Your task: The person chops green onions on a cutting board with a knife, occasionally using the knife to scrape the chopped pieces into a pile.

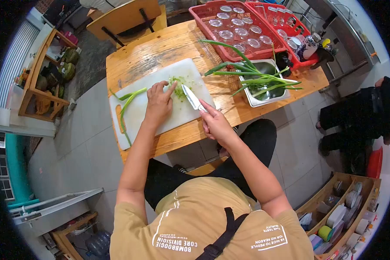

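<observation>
My left hand [159, 103] is over the white cutting board [184, 115], fingers bent down over the end of a green onion [134, 94]. What lies under the fingers is hidden. The stalk's long green leaves trail left across the board and bend toward its near edge. My right hand [216, 123] is closed around the handle of a kitchen knife [190, 96]. Its blade points up and left, low over the board beside finely chopped green onion [180, 84]. The chopped bits lie scattered between the blade and my left fingertips.
Whole green onions [260, 80] lie across a metal pan [268, 96] on the right of the wooden table [136, 63]. Red baskets [208, 43] of upturned glasses stand at the back. A chair [123, 21] is behind the table; a person in dark clothes [355, 117] stands right.
</observation>
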Motion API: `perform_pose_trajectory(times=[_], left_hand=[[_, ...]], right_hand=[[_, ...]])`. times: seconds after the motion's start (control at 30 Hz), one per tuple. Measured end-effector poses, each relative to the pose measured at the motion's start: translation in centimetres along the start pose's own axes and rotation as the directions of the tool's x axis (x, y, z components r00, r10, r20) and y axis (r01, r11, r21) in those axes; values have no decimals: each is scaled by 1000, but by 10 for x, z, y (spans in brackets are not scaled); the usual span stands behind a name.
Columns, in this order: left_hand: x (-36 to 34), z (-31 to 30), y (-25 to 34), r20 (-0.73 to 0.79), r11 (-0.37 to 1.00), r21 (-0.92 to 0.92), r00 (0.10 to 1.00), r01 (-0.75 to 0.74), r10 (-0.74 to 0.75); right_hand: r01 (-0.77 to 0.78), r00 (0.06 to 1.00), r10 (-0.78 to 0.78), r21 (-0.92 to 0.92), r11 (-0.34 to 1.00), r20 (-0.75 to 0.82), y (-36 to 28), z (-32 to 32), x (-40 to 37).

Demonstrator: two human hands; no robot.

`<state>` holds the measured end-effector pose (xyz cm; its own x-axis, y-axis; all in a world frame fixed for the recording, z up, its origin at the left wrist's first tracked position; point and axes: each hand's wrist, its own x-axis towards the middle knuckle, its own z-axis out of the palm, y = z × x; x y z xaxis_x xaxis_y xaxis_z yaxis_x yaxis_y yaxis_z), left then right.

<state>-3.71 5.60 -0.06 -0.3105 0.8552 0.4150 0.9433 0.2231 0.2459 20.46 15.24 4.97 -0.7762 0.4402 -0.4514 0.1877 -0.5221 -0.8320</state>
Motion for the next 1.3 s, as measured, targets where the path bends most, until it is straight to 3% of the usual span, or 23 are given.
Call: perform_pose_trajectory(times=[0.1,0.2,0.33,0.4,0.5,0.57,0.6,0.63,0.67,0.8,0.87,1.0,1.07,1.1,1.3], left_hand=[[-7,-14,14,-6,998,-58,1000,-23,23],[-14,-24,28,-13,982,-123,989,-146,146],[-18,-13,21,-16,981,-113,988,-157,156],[-16,-10,16,-50,994,-21,993,-110,109],[-15,-8,11,-80,998,-3,995,-57,57],[-15,-8,10,-90,999,-21,995,-44,42],[-15,-9,10,-96,999,-39,995,-33,30],[-16,-10,12,-97,999,-38,995,-33,29],[-17,-11,13,-129,998,-69,992,-10,1],[-22,-17,15,-151,986,-158,986,49,-73],[-25,-22,16,-141,983,-184,988,30,-56],[-26,-34,32,-164,976,-205,985,-79,45],[-26,-35,43,-160,972,-206,984,-111,78],[-25,-35,46,-156,967,-210,981,-144,112],[-26,-19,54,-83,973,-148,982,-179,168]], right_hand=[[-11,1000,11,0,1000,-8,0,4,6],[-1,1000,1,-1,1000,3,2,7,12],[2,1000,-2,-4,1000,-1,1,11,14],[-2,1000,2,-6,1000,-4,0,9,13],[47,999,-46,-107,993,12,7,2,14],[139,981,-179,-382,914,-71,15,0,15],[140,981,-179,-382,913,-69,23,-3,17],[264,906,-414,-653,710,-84,31,-5,20],[307,784,-621,-856,416,-21,38,-7,22],[148,889,-451,-890,431,-71,-1,16,-8],[276,726,-688,-915,295,-3,11,12,-3],[280,711,-701,-935,217,50,12,9,-2],[283,660,-739,-956,79,135,14,8,-1],[285,658,-740,-956,75,138,15,8,1],[285,604,-759,-955,-78,242,19,8,0]])
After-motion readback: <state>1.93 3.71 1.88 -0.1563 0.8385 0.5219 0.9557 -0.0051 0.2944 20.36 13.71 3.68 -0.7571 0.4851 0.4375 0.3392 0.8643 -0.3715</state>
